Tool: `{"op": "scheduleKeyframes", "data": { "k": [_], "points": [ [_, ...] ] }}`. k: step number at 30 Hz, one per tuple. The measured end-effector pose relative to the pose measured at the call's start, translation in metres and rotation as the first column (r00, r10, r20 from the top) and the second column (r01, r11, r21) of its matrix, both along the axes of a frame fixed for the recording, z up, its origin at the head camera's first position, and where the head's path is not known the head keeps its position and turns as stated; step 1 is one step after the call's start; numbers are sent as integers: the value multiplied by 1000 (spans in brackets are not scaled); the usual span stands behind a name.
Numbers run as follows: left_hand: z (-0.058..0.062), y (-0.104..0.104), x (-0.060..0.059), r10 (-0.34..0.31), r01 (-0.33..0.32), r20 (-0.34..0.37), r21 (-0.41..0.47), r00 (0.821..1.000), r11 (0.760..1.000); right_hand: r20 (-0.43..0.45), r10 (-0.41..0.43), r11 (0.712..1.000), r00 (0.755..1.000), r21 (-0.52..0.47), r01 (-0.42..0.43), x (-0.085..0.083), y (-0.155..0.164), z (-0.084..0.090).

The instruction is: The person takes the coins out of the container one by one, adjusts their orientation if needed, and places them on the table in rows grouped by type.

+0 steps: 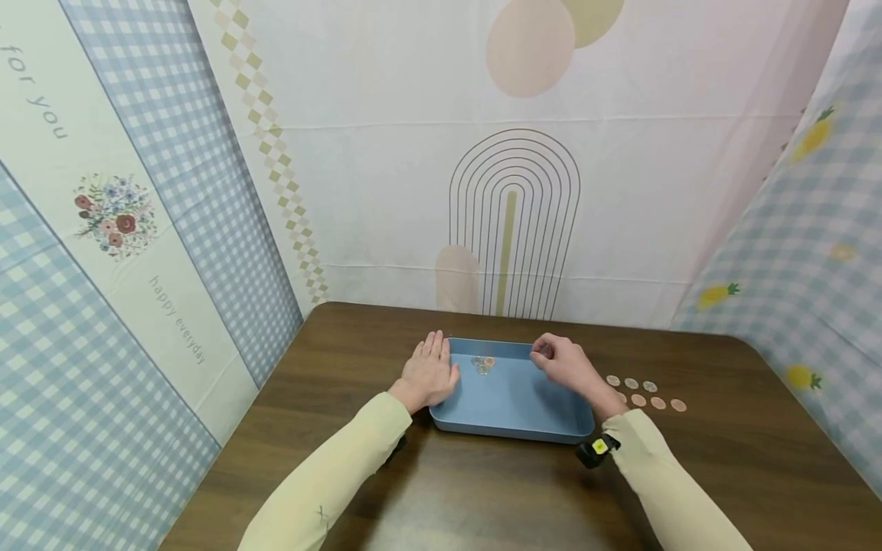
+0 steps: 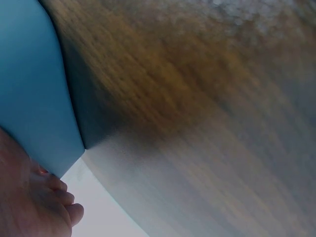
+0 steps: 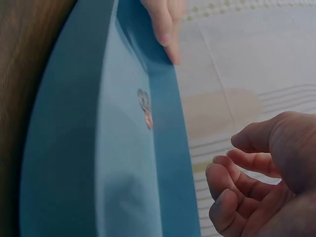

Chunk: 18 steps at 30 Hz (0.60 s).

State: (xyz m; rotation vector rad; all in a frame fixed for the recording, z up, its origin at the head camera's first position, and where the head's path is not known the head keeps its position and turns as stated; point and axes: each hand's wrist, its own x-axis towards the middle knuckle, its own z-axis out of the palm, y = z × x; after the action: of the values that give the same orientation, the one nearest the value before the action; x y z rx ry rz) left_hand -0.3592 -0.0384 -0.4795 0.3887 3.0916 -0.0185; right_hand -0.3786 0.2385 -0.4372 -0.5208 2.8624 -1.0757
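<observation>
In the head view my left hand point(image 1: 429, 373) lies with straight fingers along the left rim of a shallow blue tray point(image 1: 510, 405), touching it. Its fingers also show at the tray's edge in the right wrist view. Several coins point(image 1: 483, 370), silver and copper, lie close together inside the tray near its far left corner. Over the tray's far right part hangs my right hand point(image 1: 566, 366), its fingers loosely curled. The right wrist view shows the thumb near the index fingertip, and no object is visible between them. The inside of that palm is partly hidden.
To the right of the tray, loose silver coins point(image 1: 631, 383) and copper coins point(image 1: 658, 402) lie in two rows on the brown wooden table point(image 1: 468, 490). My right wrist partly covers one copper coin. A patterned white cloth point(image 1: 386, 191) hangs behind the table.
</observation>
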Motion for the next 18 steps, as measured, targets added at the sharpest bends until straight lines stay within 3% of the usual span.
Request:
{"op": "scheduleKeyframes", "data": {
  "k": [6, 18],
  "points": [
    [-3, 0, -2, 1, -1, -1, -8, 1000, 1000, 0, 22, 1000, 1000, 5, -22, -1, -16, -14],
    [1, 0, 0, 1, -1, 1, -6, 1000, 1000, 73, -35, 999, 997, 18, 33, -4, -44, -32]
  ]
}}
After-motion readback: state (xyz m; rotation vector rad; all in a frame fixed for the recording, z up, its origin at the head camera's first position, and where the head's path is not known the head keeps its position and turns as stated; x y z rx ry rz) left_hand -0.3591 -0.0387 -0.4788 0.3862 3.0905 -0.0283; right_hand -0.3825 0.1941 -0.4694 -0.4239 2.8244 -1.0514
